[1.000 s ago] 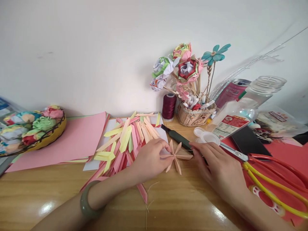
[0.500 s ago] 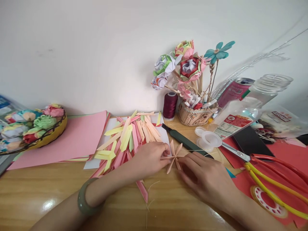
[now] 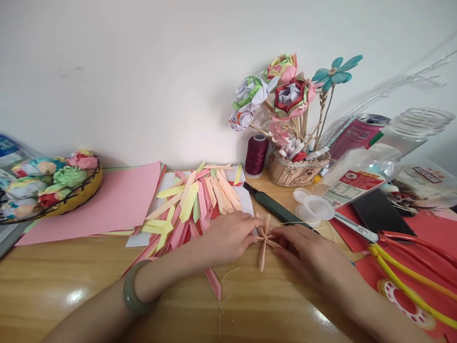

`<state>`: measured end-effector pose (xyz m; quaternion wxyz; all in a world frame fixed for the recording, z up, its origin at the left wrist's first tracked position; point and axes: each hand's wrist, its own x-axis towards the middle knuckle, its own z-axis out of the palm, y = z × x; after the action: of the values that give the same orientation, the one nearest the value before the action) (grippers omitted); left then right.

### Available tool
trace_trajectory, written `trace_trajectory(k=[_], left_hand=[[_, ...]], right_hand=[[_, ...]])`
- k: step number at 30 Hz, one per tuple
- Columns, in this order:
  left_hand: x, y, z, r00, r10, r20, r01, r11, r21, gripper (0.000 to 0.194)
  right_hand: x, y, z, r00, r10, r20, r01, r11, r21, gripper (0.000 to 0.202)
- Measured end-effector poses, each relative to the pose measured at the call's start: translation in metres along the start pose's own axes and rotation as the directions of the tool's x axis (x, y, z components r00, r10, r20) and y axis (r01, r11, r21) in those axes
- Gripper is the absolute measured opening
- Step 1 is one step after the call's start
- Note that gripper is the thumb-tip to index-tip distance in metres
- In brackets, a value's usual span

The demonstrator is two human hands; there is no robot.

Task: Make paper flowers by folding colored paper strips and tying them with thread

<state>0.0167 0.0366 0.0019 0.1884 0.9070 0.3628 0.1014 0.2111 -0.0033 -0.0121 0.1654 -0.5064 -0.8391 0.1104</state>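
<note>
Between my two hands is a peach-coloured folded-paper flower (image 3: 263,245), its narrow petals spread like a star. My left hand (image 3: 228,238), with a green bangle (image 3: 134,288) on its wrist, pinches petals on the flower's left side. From the right, my right hand (image 3: 303,245) grips petals between thumb and fingers. A thin thread (image 3: 294,223) runs out above the right hand. Behind the left hand lies a pile of folded paper strips (image 3: 187,202) in pink, yellow and peach. One pink strip (image 3: 213,283) points toward me beside a loose thread end.
A dark green cutter (image 3: 274,207) lies behind the flower, near a purple thread spool (image 3: 256,155) and a basket of paper flowers (image 3: 296,169). Scissors (image 3: 360,228), a tape roll (image 3: 405,302) and a bottle (image 3: 360,176) stand right. Pink paper (image 3: 96,202) lies left.
The flower has turned a little, and one petal now points toward me. Both hands stay on it with slightly shifted fingers. The whole view has shifted slightly.
</note>
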Motion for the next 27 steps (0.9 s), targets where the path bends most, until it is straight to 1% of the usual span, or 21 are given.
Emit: trace_trajectory(k=[3, 6, 13, 18, 23, 27], left_hand=[[0.001, -0.001, 0.002, 0.999, 0.034, -0.029, -0.031, 0.995, 0.091, 0.017], [0.002, -0.004, 0.004, 0.998, 0.053, -0.035, -0.047, 0.988, 0.146, 0.017], [0.005, -0.009, 0.008, 0.992, 0.123, -0.042, -0.115, 0.981, 0.159, 0.021], [0.007, -0.010, 0.011, 0.987, 0.157, -0.042, -0.147, 0.973, 0.178, 0.020], [0.007, -0.012, 0.014, 0.983, 0.179, -0.029, -0.169, 0.961, 0.218, 0.018], [0.006, -0.013, 0.014, 0.985, 0.164, -0.044, -0.151, 0.963, 0.222, 0.018]], right_hand=[[0.000, 0.000, -0.002, 1.000, 0.000, -0.023, -0.002, 0.998, -0.063, 0.010], [0.000, -0.002, -0.004, 0.999, -0.002, -0.051, -0.002, 0.997, -0.077, 0.011], [0.001, 0.001, -0.001, 0.999, -0.013, -0.044, 0.012, 1.000, -0.024, 0.013], [0.003, 0.003, 0.002, 0.998, -0.055, -0.039, 0.055, 0.998, 0.012, 0.015], [0.004, 0.006, 0.006, 0.994, -0.103, -0.038, 0.101, 0.994, -0.047, 0.019], [0.005, 0.004, 0.007, 0.986, -0.154, -0.057, 0.146, 0.981, -0.124, 0.020]])
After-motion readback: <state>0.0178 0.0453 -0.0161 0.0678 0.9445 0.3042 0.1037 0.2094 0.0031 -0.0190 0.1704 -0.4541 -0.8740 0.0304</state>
